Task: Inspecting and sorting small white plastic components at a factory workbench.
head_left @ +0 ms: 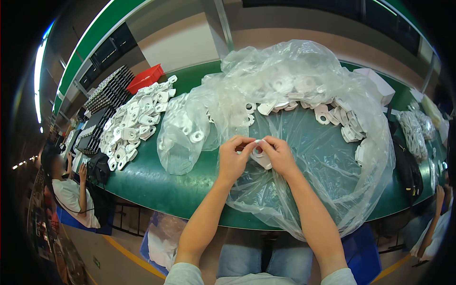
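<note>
Close together over a large clear plastic bag (323, 175), my left hand (234, 156) and my right hand (281, 154) pinch one white plastic part (261, 159) between them. The part is flat with a round hole, and its upper rim sits between my thumbs and forefingers. My fingers are closed on it, and part of it is hidden behind them. Similar white parts (323, 114) lie in the bag beyond my hands, seen partly through the crumpled film.
A heap of white parts (137, 116) covers the green table (156, 183) at left, near a red bin (146, 78) and stacked black trays (111, 88). A white box (377, 85), bagged parts (412, 135) and a black bag (406, 166) are at right. People sit at both sides.
</note>
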A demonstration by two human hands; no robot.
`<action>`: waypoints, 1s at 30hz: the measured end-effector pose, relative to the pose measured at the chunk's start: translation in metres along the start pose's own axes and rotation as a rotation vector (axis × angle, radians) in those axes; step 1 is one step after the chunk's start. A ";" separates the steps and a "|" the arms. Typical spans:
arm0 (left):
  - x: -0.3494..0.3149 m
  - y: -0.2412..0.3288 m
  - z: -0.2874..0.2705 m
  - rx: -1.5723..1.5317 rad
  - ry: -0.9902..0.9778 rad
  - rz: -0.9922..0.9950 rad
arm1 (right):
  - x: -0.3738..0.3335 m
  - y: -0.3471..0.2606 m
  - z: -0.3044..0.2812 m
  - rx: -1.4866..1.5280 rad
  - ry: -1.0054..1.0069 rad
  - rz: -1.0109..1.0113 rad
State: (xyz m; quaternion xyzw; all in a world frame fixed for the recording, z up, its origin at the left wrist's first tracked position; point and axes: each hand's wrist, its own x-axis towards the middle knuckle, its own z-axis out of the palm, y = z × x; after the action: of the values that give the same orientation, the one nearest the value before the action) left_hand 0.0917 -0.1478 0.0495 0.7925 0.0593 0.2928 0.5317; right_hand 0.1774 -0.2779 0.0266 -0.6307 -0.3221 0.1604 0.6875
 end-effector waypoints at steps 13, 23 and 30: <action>-0.006 0.005 0.017 0.134 -0.070 0.075 | 0.004 0.017 -0.004 0.171 0.113 0.046; 0.000 -0.010 -0.048 -0.219 -0.016 -0.225 | 0.011 0.013 -0.003 0.294 0.152 0.107; 0.006 -0.034 -0.250 0.109 0.273 -0.386 | 0.004 0.012 -0.007 0.190 0.068 0.104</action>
State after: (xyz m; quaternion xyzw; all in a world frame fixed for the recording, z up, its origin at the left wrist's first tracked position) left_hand -0.0278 0.0712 0.0882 0.7473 0.2965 0.2865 0.5211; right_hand 0.1874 -0.2793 0.0163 -0.5835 -0.2487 0.2042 0.7456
